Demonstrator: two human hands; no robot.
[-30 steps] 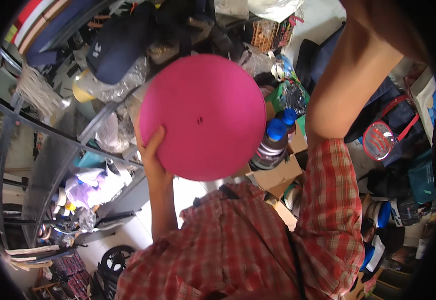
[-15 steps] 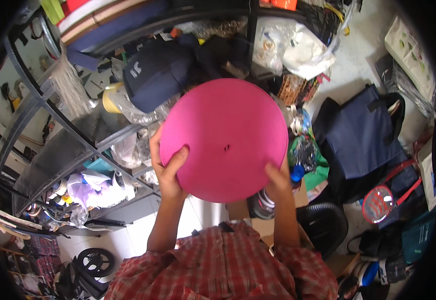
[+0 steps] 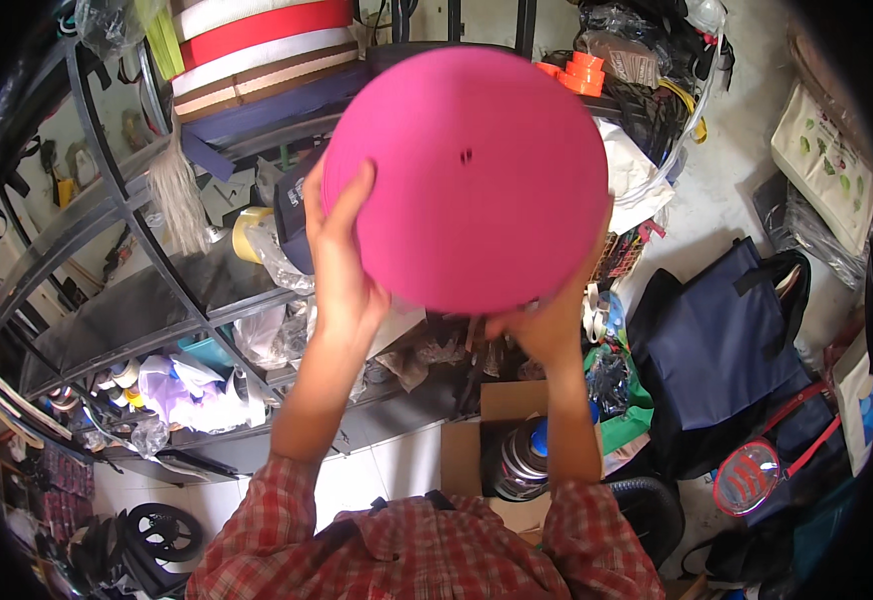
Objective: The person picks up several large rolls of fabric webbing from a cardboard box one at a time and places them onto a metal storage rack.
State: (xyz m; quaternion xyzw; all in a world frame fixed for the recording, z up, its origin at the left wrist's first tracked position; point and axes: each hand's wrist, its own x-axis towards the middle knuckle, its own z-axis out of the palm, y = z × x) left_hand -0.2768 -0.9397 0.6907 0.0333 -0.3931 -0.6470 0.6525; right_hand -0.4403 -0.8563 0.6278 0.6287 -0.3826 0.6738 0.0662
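A large, flat, round roll of pink webbing (image 3: 472, 200) is held up between both my hands, its broad face toward me and a small dark slot near its centre. My left hand (image 3: 342, 255) grips the left rim, the thumb lying over the face and the fingers behind. At the lower right edge, my right hand (image 3: 547, 325) holds the roll from below and behind; most of its fingers are hidden. Beyond the roll, a stack of webbing rolls (image 3: 267, 45) in white, red and brown rests on top of the black metal rack (image 3: 127, 210).
Small orange rolls (image 3: 582, 75) lie on the rack's top at the right. Below on the right are a cardboard box (image 3: 462, 455) and a navy bag (image 3: 722, 340). A pale fringe (image 3: 179, 195) hangs at the left, above plastic-wrapped goods (image 3: 192, 385).
My hands have lifted the pink roll up and away from me, toward the top of the rack. My forearms are stretched farther out, and the view has tilted upward.
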